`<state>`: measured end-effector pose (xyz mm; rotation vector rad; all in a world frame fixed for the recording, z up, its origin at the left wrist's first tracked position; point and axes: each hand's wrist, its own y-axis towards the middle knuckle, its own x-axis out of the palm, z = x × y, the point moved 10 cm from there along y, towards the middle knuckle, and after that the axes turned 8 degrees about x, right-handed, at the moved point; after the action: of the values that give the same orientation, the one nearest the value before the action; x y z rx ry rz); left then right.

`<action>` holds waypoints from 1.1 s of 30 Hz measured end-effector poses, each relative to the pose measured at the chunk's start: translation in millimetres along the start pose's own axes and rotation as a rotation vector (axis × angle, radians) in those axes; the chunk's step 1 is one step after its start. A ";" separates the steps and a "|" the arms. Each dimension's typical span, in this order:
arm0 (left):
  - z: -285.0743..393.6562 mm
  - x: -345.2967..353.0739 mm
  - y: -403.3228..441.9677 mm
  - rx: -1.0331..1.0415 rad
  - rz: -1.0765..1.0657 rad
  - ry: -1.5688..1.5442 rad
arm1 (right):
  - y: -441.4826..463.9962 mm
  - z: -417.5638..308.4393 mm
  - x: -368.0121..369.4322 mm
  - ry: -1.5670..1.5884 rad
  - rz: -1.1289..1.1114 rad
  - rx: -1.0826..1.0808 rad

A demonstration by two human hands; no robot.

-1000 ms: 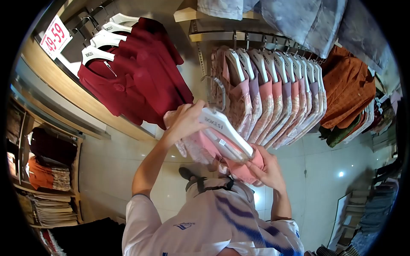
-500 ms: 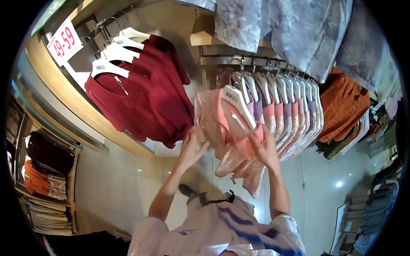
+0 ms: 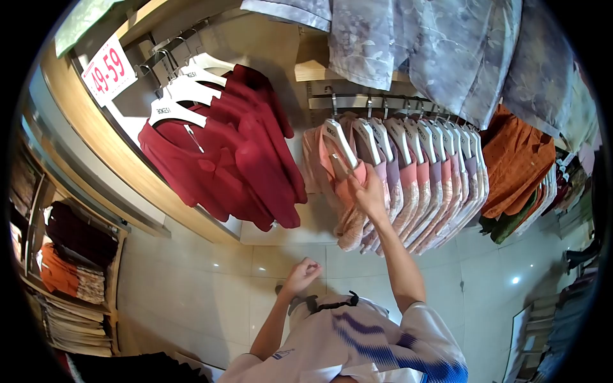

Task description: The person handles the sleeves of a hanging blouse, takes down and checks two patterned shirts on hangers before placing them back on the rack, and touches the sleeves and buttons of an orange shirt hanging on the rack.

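Observation:
A pink patterned blouse (image 3: 319,159) on a white hanger (image 3: 340,142) hangs at the left end of the metal rail, its hook over the bar. My right hand (image 3: 370,195) grips the blouse at its collar, just below the hanger's right end. Lower down, in front of my waist, my left hand (image 3: 303,276) is held with its fingers curled, touching no garment. Beside the blouse, several pink and purple blouses (image 3: 424,191) hang close together on white hangers.
Dark red tops (image 3: 223,159) hang at the left by a price sign (image 3: 108,71). Grey-blue floral garments (image 3: 447,57) hang above the rail. Orange garments (image 3: 514,159) are at the right. Folded clothes (image 3: 76,325) fill a lower left shelf.
The pink blouse has moved up and away from my body onto the rail. My left hand has let go of it and dropped back toward my waist.

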<state>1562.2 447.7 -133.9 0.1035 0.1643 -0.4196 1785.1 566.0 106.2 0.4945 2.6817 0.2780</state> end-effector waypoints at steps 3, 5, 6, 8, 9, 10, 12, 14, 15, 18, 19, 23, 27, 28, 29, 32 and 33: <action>0.7 11.1 -1.5 -0.035 -0.060 0.004 | -2.9 13.7 8.7 -0.011 0.044 0.015; 11.2 13.9 1.4 -0.038 -0.025 -0.233 | -7.8 20.4 14.3 -0.038 0.058 0.037; 13.8 18.3 2.2 -0.051 -0.056 -0.232 | -8.7 29.5 19.1 -0.031 0.063 0.058; 21.9 12.6 7.7 -0.017 0.005 -0.119 | -14.6 39.1 23.0 -0.046 0.061 0.106; 25.1 18.0 11.1 -0.022 -0.020 -0.119 | -17.1 39.6 23.8 -0.064 0.050 0.129; 30.5 20.4 13.9 -0.004 -0.021 -0.104 | -18.7 39.1 24.8 -0.056 0.043 0.118; 34.7 29.4 16.9 0.012 -0.028 -0.093 | -20.7 39.5 31.4 -0.029 -0.039 0.139; 34.3 42.1 16.5 -0.017 -0.058 -0.086 | -24.1 33.3 36.8 -0.050 -0.058 -0.005; 34.6 48.9 16.7 -0.045 -0.078 -0.080 | -28.7 26.5 34.6 -0.077 -0.073 -0.064; 35.8 66.8 17.4 -0.083 -0.124 -0.070 | -43.7 33.0 33.9 0.097 -0.204 -0.061; 35.1 70.9 18.4 -0.087 -0.131 -0.068 | -52.3 25.3 26.4 0.118 -0.165 -0.201; 31.3 85.1 17.5 -0.089 -0.164 -0.056 | -95.9 78.3 10.2 0.092 -0.190 -0.280; 26.4 98.1 18.6 -0.105 -0.169 -0.028 | -158.8 189.4 1.2 0.113 -0.539 0.149; 25.3 102.1 19.4 -0.108 -0.174 -0.030 | -177.1 212.5 -7.5 0.103 -0.548 0.212; 24.5 106.1 19.7 -0.105 -0.178 -0.033 | -193.1 233.3 -14.5 0.093 -0.558 0.277; 25.9 110.1 19.5 -0.096 -0.162 -0.036 | -223.0 277.9 -18.1 0.111 -0.663 0.392; 33.1 108.8 24.0 -0.078 -0.143 -0.033 | -223.4 277.1 -20.7 0.112 -0.666 0.397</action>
<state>1674.6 422.0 -119.5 0.0081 0.1557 -0.5564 1851.4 386.5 -194.7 -0.3331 2.8292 -0.4314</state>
